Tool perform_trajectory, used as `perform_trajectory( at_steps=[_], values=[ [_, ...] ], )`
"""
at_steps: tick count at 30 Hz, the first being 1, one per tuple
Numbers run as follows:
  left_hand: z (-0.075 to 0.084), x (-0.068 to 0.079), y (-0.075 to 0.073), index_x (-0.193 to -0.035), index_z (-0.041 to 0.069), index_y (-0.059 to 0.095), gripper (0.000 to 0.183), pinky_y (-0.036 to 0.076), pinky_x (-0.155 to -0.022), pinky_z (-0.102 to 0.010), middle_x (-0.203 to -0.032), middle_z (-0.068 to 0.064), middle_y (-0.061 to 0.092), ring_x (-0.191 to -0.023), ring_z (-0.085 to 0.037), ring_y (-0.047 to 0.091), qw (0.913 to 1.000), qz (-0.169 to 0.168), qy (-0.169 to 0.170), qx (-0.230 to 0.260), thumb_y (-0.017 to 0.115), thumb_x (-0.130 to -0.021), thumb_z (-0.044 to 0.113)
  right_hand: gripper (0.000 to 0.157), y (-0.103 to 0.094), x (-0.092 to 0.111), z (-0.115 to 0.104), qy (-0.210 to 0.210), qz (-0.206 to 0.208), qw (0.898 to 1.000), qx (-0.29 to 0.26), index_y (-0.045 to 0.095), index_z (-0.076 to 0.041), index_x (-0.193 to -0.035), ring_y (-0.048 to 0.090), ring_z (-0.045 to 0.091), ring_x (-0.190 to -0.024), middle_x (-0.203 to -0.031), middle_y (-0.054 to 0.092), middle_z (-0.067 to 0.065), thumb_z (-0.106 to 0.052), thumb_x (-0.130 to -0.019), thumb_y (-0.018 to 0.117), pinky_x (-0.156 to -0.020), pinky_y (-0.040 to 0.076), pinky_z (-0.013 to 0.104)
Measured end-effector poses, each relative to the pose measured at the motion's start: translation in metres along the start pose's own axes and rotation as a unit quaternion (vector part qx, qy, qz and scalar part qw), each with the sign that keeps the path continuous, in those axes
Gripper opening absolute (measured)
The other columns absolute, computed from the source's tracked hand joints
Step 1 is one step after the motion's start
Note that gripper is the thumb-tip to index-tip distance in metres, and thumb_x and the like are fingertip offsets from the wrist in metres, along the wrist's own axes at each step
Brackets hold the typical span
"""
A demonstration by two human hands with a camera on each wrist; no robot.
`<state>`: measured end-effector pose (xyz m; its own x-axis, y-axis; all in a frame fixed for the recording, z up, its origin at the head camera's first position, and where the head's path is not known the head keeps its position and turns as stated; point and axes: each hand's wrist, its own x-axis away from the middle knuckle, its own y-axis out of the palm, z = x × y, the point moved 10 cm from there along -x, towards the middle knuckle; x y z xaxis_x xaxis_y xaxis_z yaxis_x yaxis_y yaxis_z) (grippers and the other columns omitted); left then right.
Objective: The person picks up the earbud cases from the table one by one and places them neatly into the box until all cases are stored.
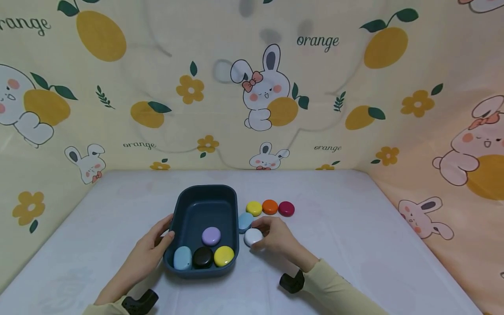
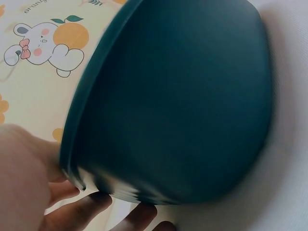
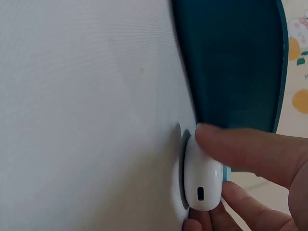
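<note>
My left hand grips the left wall of a dark blue, deep tray, its thumb near the rim and its fingers against the outer side. Inside the tray's near end sit purple, light blue, black and yellow rounded discs. Just right of the tray, my right hand pinches a white rounded disc between thumb and fingers. In the right wrist view that white disc stands edge-on, with a small dark slot in its side and a grey underside.
Behind the white disc lies another light blue disc beside the tray wall. Farther back, yellow, orange and dark red discs form a row. A white cloth covers the table; a printed curtain rises behind.
</note>
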<state>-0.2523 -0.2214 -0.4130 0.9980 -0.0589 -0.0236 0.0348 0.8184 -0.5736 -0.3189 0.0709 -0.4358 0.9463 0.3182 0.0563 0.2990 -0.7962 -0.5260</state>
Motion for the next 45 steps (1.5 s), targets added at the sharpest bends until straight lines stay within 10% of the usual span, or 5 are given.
perform_trajectory(
  at_steps=[45],
  values=[
    [0.001, 0.0, 0.0, -0.155, 0.005, 0.025, 0.059, 0.037, -0.105, -0.054, -0.153, -0.024, 0.033, -0.135, -0.041, 0.038, 1.0, 0.005, 0.007, -0.002, 0.046, -0.106, 0.031, 0.044, -0.022, 0.005, -0.013, 0.025, 0.051, 0.998, -0.007, 0.073, -0.007, -0.11, 0.061, 0.024, -0.09, -0.1, 0.067, 0.003, -0.006, -0.07, 0.09, -0.08, 0.056, 0.039]
  ],
)
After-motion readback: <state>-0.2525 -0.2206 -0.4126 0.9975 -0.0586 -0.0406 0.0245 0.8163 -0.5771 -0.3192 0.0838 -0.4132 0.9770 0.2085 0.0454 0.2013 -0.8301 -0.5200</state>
